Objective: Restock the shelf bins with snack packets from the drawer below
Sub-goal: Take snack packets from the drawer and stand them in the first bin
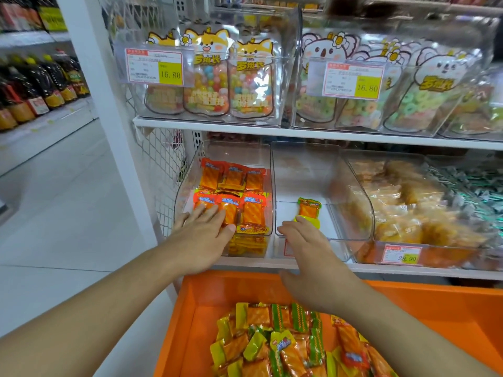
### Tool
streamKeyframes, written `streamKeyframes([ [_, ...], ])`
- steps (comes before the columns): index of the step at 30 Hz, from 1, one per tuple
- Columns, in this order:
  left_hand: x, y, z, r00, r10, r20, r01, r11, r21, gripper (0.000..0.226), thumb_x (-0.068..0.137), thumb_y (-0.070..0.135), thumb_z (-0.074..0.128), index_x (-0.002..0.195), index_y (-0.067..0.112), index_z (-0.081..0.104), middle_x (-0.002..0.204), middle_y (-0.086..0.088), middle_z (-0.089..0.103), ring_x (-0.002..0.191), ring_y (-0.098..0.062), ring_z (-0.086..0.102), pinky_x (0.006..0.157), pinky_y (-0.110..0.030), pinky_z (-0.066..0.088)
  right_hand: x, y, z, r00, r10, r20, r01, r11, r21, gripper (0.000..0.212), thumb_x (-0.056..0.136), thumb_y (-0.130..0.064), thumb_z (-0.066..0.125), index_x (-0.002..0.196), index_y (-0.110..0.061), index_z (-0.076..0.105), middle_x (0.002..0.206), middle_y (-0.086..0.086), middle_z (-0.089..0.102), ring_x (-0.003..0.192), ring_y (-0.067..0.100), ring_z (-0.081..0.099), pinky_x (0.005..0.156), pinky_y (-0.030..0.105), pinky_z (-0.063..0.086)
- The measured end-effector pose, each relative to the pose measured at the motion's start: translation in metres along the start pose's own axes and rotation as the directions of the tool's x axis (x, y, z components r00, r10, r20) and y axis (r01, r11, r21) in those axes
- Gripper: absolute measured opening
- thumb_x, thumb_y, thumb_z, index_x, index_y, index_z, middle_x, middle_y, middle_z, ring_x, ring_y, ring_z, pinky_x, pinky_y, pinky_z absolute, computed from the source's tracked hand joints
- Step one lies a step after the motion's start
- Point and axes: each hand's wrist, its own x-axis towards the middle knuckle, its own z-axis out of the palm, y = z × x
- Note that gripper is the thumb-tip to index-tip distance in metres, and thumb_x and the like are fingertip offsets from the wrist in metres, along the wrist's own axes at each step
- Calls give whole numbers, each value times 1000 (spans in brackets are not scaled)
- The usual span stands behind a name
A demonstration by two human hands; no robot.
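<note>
A clear shelf bin (268, 170) on the lower shelf holds rows of red-orange snack packets (231, 186). My left hand (202, 235) lies flat on the front packets, fingers straight. Next to it on the right, a second clear bin (304, 170) holds one green-edged packet (309, 208). My right hand (304, 248) reaches over that bin's front lip with straight fingers, its fingertips at a yellow packet (313, 222). Below, the orange drawer (206, 289) is pulled out and holds a heap of yellow, green and red packets (285, 344).
A third bin (359, 191) of pale orange packets stands to the right, with a price tag (402, 254) on its front. The upper shelf (217, 126) carries bins of candy bags. A white upright (109, 104) and floor lie to the left.
</note>
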Motion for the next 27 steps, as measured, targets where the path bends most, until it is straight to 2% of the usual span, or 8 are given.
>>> streamKeyframes([
  [5,-36,23,8,987,56,-148,-76,988,-132,66,105,61,15,165,35,2,172,15,-5,158,-10,-14,126,-42,-6,-16,-1,-5,997,-47,-63,48,999,25,78,89,-27,69,158,-24,33,162,-11,28,157,13,9,129,36,17],
  [6,-47,30,11,980,72,-184,-105,978,-179,67,105,60,18,165,35,2,172,16,-4,158,-9,-12,127,-43,-3,-22,-1,-7,994,-67,-81,70,997,32,76,88,-25,70,156,-22,37,160,-9,31,155,12,13,129,32,17],
  [9,-81,50,30,952,88,-294,-182,933,-311,68,105,56,32,165,33,8,172,14,8,158,-8,0,127,-38,6,-46,0,-13,992,-72,-102,81,992,93,68,86,-18,72,150,-19,47,152,-6,41,144,6,26,115,4,8],
  [11,-103,60,50,947,83,-311,-199,910,-363,67,105,53,39,164,30,15,170,11,18,157,-10,11,126,-34,12,-65,7,-13,995,-38,-91,50,991,127,65,86,-19,73,147,-21,51,150,-5,47,141,7,34,111,0,11],
  [14,-125,73,89,967,110,-228,-195,899,-392,65,106,48,44,163,28,20,167,8,25,154,-12,20,126,-33,20,-91,30,-5,996,64,-57,-56,988,141,59,86,-17,74,142,-20,57,143,-3,56,133,12,49,114,21,36],
  [16,-131,79,120,982,144,-120,-180,904,-389,62,107,47,44,162,26,23,166,6,28,152,-13,24,123,-30,21,-106,54,6,983,183,-6,-181,976,125,57,85,-15,74,140,-20,59,137,-1,61,125,15,57,107,29,46],
  [21,-126,75,195,988,111,104,-64,923,-380,61,106,44,47,160,20,30,165,1,33,152,-18,31,123,-33,28,-132,124,49,863,469,191,-477,879,-4,52,87,-17,71,137,-18,58,135,5,64,121,25,61,94,35,52],
  [27,-108,81,247,960,99,261,8,924,-383,63,105,44,48,161,25,27,166,4,29,150,-17,33,119,-30,29,-127,181,125,740,610,282,-625,779,-45,60,95,-30,65,151,-16,46,140,15,59,122,35,60,85,31,48],
])
